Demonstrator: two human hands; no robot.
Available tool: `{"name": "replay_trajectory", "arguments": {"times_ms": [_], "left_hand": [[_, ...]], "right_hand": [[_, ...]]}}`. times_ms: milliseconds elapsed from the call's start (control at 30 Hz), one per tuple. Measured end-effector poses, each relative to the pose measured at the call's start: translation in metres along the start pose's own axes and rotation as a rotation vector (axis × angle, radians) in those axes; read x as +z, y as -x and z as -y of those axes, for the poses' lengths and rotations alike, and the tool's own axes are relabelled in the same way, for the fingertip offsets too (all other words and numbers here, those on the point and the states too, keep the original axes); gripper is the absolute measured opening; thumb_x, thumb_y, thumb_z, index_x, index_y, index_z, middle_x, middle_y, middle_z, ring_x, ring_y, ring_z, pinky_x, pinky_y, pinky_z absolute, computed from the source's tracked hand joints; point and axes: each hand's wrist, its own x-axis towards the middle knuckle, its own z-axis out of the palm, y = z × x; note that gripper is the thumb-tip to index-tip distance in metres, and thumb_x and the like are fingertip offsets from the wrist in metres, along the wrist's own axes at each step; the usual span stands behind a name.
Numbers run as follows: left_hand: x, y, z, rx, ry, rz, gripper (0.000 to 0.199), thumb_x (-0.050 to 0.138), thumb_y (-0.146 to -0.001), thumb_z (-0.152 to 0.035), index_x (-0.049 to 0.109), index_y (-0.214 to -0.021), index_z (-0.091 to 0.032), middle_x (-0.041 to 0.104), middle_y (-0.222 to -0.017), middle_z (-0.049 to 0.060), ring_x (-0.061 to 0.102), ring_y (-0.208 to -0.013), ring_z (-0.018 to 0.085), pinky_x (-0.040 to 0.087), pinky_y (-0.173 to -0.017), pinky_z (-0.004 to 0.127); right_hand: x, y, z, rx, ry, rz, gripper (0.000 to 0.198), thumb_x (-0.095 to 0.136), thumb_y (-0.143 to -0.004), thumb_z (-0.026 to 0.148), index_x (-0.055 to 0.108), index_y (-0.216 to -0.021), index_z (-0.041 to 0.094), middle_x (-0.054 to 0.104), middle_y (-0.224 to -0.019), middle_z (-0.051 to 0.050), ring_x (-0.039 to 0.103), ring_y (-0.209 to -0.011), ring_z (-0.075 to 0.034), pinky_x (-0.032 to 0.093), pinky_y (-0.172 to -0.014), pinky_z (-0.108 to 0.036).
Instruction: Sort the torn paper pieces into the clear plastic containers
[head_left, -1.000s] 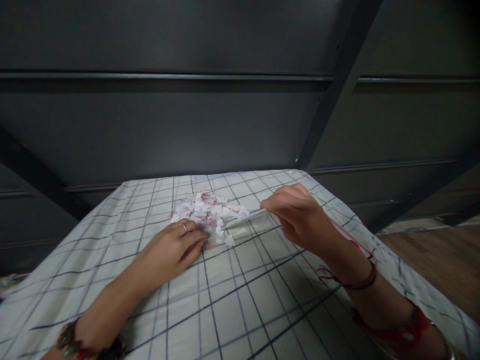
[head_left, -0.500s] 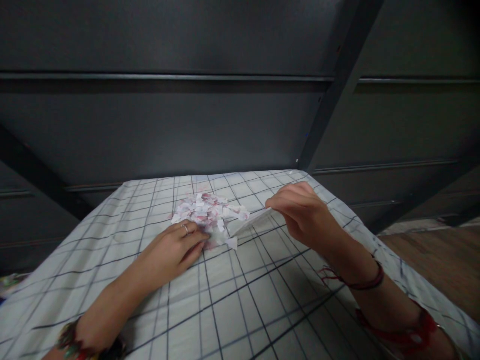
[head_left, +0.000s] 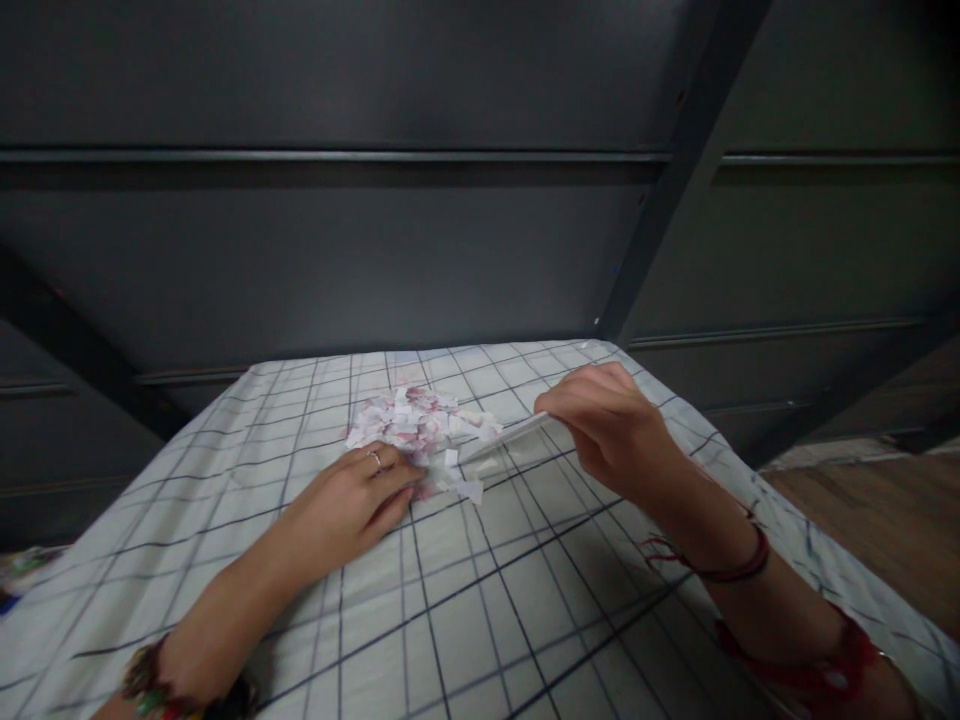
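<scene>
Right hand: right hand [head_left: 607,425] closed in a pinch, fingers curled, the corner of a clear, thin plastic sheet or pouch [head_left: 510,450] caught at the fingertips; slightly farther right of the heap than one second ago.
Left hand: left hand [head_left: 356,500] palm down, fingers together and loosely bent, tips at the heap's near edge; same place as before. Cannot tell whether it grips anything.
Plastic: whitish straight upper edge, see-through below, the cloth's lines showing through; slants up from beside the heap to the right fingertips.
Heap: loose, low pile of torn white paper scraps with pink-red stains [head_left: 405,418], flat and angular, just beyond the left fingers; outline little changed.
Strays: small white paper square [head_left: 451,457] by the plastic's lower end, now reading as a clearer square than half a second ago; pale, angular paper scrap [head_left: 472,490] nearer the viewer, shifted slightly right over the second.
Wrists: slim metal ring [head_left: 374,460] and chunky multicoloured bracelet [head_left: 154,690] on the left; thin dark-red cord [head_left: 739,570] and wide red band [head_left: 817,665] on the right.
Cloth: off-white fabric with dark grid lines [head_left: 420,620], softly wrinkled at left.
Beyond: smooth dark-grey panels [head_left: 337,260]; brown wood-look floor [head_left: 862,520] at right.
</scene>
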Motion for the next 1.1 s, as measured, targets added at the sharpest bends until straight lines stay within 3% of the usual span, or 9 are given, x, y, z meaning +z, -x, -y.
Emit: {"name": "replay_trajectory", "arguments": {"times_ms": [467, 1100], "left_hand": [[0.0001, 0.0007, -0.0006, 0.056, 0.076, 0.024, 0.025, 0.046, -0.088, -0.021, 0.056, -0.11, -0.02, 0.057, -0.102, 0.007, 0.052, -0.098, 0.02, 0.045, -0.086, 0.037], [0.0028, 0.0033, 0.0025, 0.072, 0.073, 0.028, 0.024, 0.045, -0.088, -0.023, 0.062, -0.106, -0.023, 0.055, -0.101, 0.006, 0.051, -0.098, 0.02, 0.044, -0.086, 0.034]], "right_hand": [[-0.0012, 0.0011, -0.003, -0.026, -0.006, 0.033, 0.03, 0.036, -0.073, -0.003, 0.054, -0.081, 0.02, 0.059, -0.069, 0.001, 0.05, -0.069, -0.015, 0.032, -0.066, -0.03], [-0.0007, 0.0007, -0.0011, 0.012, -0.108, 0.03, 0.031, 0.036, -0.074, -0.003, 0.055, -0.082, 0.02, 0.061, -0.071, 0.002, 0.051, -0.073, -0.014, 0.033, -0.071, -0.03]]}}
